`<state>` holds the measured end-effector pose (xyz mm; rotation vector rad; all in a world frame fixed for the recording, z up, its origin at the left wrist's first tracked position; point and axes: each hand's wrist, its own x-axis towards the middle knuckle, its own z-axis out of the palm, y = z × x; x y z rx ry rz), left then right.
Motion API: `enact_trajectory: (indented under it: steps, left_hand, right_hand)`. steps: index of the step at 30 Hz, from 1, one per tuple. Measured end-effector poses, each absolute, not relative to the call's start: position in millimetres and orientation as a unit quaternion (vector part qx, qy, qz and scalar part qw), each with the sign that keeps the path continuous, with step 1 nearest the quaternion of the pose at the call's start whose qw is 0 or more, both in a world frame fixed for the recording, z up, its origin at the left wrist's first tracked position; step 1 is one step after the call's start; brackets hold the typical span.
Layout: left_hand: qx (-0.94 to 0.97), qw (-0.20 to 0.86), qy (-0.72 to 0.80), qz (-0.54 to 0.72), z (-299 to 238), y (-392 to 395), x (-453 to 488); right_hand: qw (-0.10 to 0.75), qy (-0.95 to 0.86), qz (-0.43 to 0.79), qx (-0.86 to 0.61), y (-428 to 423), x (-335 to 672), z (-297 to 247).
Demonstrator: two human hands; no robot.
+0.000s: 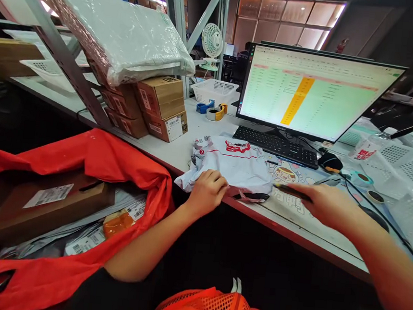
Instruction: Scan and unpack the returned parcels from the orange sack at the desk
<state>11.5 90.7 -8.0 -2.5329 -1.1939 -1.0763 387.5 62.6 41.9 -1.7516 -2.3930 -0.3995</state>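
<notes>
A white plastic mailer bag (pixel 241 165) with red print lies crumpled at the desk's front edge. Something dark shows at its lower edge. My left hand (pixel 209 189) is closed on the near edge of the bag, its fingers curled into the plastic. To the right of the bag, my right hand (pixel 320 201) grips a slim dark tool (pixel 295 191) with a yellow tip. That tip points left and is close to the bag's right side; whether they touch I cannot tell.
On the left stands an open red bag (pixel 126 160) holding parcels. Stacked cartons (pixel 160 102) sit under a large wrapped package (pixel 130 37). Behind the mailer are tape dispensers (pixel 215 111), a keyboard (pixel 275 145) and a monitor (pixel 316 94). White baskets (pixel 404 162) and cables occupy the right.
</notes>
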Motion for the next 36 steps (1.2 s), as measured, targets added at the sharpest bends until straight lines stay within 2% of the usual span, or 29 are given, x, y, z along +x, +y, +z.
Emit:
enact_trajectory:
  steps: [1, 4, 7, 10, 13, 18, 20, 23, 27, 31, 36]
  left_hand:
    - [-0.854, 0.052, -0.393, -0.338, 2, 93, 11]
    - [-0.868, 0.011, -0.377, -0.322, 31, 111, 11]
    - [-0.882, 0.024, -0.365, -0.297, 43, 138, 17]
    - [-0.899, 0.034, -0.37, -0.231, 38, 157, 24]
    - [-0.9, 0.047, -0.377, -0.214, 30, 161, 28]
    - [-0.904, 0.076, -0.367, -0.205, 33, 160, 34]
    - [-0.91, 0.083, -0.355, -0.198, 35, 162, 35]
    - [-0.917, 0.084, -0.338, -0.194, 35, 163, 32]
    - [-0.937, 0.067, -0.274, -0.204, 35, 146, 17]
    - [-0.956, 0.047, -0.225, -0.184, 36, 121, 3]
    - [-0.936, 0.039, -0.304, -0.172, 44, 130, 6]
  right_hand:
    - [0.061, -0.762, -0.148, -0.627, 52, 413, 28]
    - [0.095, -0.689, -0.176, -0.696, 28, 457, -18]
    - [0.116, -0.669, -0.175, -0.713, 17, 461, -59]
    - [0.129, -0.689, -0.162, -0.694, 20, 451, -72]
    - [0.192, -0.713, -0.144, -0.659, 37, 431, -45]
    - [0.362, -0.771, -0.072, -0.52, 92, 347, 38]
    - [0.387, -0.796, -0.016, -0.466, 120, 304, 59]
    - [0.341, -0.835, 0.072, -0.425, 160, 254, 64]
    - [0.261, -0.847, 0.163, -0.434, 194, 230, 39]
    - [0.268, -0.836, 0.176, -0.445, 207, 235, 19]
    - [0.296, -0.815, 0.217, -0.448, 218, 241, 15]
